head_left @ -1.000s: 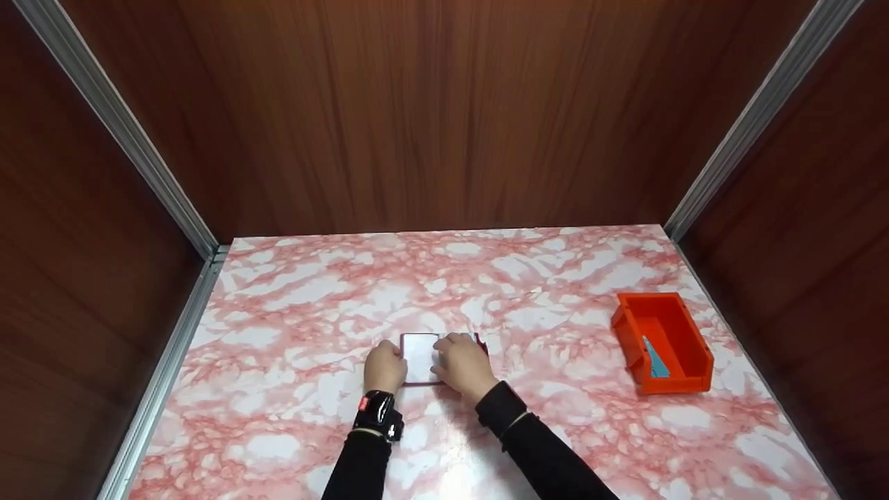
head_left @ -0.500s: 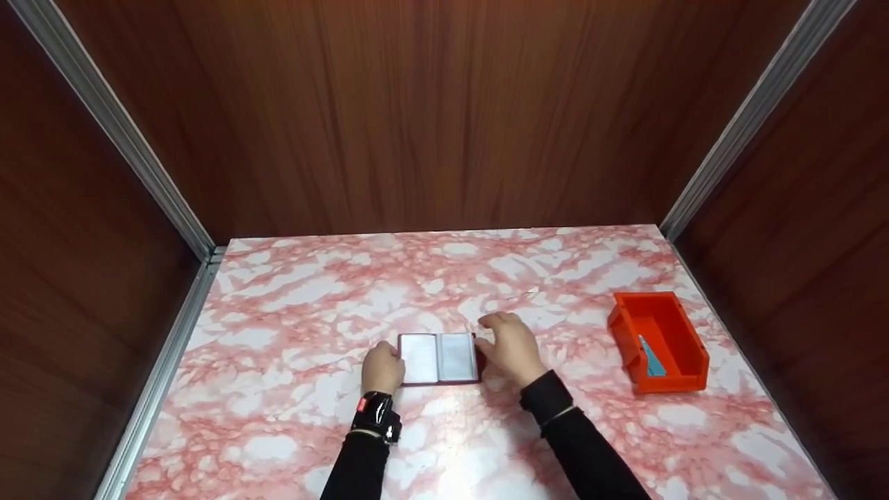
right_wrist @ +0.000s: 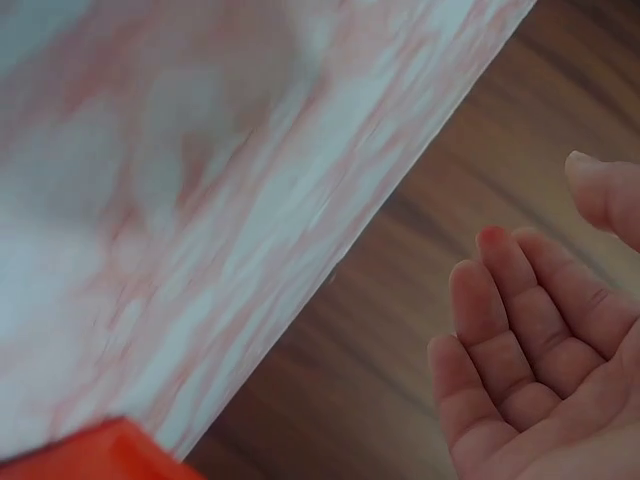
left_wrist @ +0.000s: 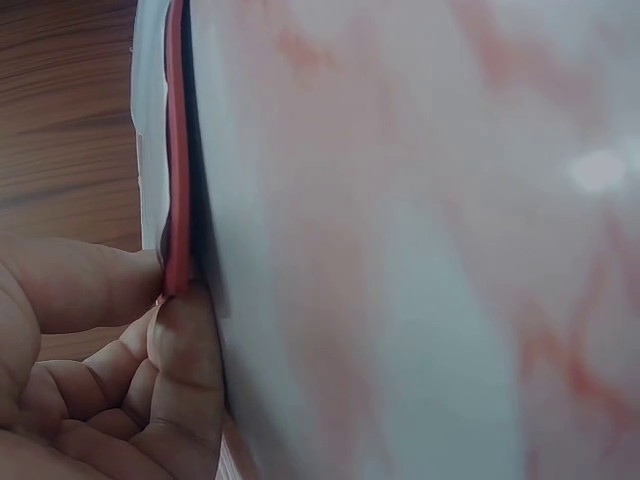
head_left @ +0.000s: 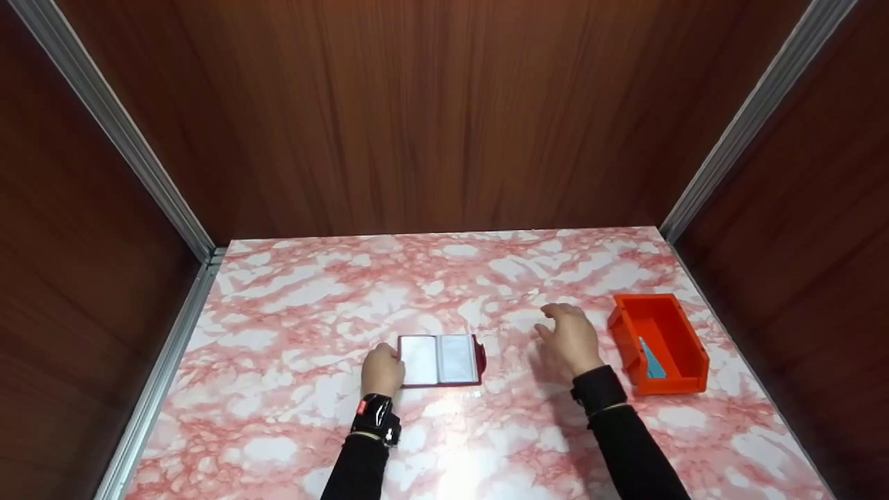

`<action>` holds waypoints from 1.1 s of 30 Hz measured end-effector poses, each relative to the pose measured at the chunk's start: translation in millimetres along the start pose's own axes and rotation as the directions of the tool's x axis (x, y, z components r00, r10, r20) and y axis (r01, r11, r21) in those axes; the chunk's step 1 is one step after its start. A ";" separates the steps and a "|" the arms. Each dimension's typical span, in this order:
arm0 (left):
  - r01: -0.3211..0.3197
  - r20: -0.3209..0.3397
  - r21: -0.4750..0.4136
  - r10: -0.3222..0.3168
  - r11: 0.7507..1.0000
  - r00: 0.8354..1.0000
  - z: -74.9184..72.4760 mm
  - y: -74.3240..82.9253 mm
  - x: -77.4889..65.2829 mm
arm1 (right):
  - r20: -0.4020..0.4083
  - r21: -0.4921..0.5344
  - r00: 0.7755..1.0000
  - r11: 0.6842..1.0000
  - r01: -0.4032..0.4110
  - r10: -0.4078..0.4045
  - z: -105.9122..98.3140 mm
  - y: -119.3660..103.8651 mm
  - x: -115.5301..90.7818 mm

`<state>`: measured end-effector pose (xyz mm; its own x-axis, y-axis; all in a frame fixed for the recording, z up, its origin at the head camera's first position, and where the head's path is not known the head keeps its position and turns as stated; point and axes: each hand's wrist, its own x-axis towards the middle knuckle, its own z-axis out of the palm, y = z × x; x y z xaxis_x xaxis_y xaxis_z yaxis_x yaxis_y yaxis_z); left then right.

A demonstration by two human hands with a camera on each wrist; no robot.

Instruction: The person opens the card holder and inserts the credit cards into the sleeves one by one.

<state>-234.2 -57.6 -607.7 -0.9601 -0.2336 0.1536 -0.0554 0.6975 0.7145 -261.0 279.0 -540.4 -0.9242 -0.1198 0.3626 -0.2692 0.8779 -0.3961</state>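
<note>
Compared with half a second ago, the right hand (head_left: 573, 339) is standing farther from the red booklet (head_left: 444, 360) and nearer to the orange bin (head_left: 672, 385), while the booklet is staying in its place. It is lying open on the marbled table (head_left: 312, 417), its pages facing up. At its left edge, the left hand (head_left: 383, 371) is pinching the cover between thumb and finger. No hand is holding the right side, so, I judge, a careless pull from the left could be sliding or turning the booklet, and a loosened pinch could be letting the cover close. Farther out, the right hand is hanging with fingers relaxed and thumb well apart, holding nothing. Inside the bin, a blue piece (head_left: 651, 360) is resting partly hidden behind the left wall; if fingers were reaching in too low, they could be knocking this wall.
</note>
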 end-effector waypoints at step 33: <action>-0.020 -0.007 -0.005 0.020 1.000 1.000 0.3 -3.7 -0.2 | 0.014 -0.026 0.975 0.975 -0.220 0.220 -88.3 85.8 -17.1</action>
<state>-233.9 -59.9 -610.5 -0.9592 -0.2241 0.1722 -0.0350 0.6988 0.7145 -244.4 397.4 -506.1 -0.9646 0.0699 0.2543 -0.0524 0.8943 -0.4444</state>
